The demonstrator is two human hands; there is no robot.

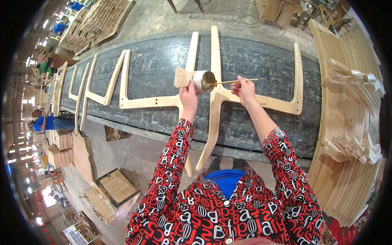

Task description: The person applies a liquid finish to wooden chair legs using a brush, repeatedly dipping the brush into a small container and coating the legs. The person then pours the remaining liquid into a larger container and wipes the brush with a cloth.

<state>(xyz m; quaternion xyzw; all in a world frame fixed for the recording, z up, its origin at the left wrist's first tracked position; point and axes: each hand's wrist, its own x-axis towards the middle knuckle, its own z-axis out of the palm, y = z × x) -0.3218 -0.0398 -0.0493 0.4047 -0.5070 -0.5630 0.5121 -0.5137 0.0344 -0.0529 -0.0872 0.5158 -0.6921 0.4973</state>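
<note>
My left hand (188, 98) is closed around a small whitish pot (198, 80), tipped so its mouth faces right, with brownish residue at the rim. A flat pale wooden piece (182, 77) shows on the pot's left side; whether it is fixed to it I cannot tell. In my right hand (245, 90), a thin wooden stick (228, 82) is pinched, its left end at the pot's mouth. Both hands are above a pale wooden chair-like frame (261, 103) with dark holes near its corner. A similar frame (153, 102) lies to its left, partly under my left hand.
The frames lie on a long dark worktable (159, 61), with more frames (96, 94) farther left. Stacked boards (343, 183) and shaped wooden parts (353, 149) stand at the right. Wooden boxes (116, 188) sit on the floor at lower left. A person in blue (51, 122) is at far left.
</note>
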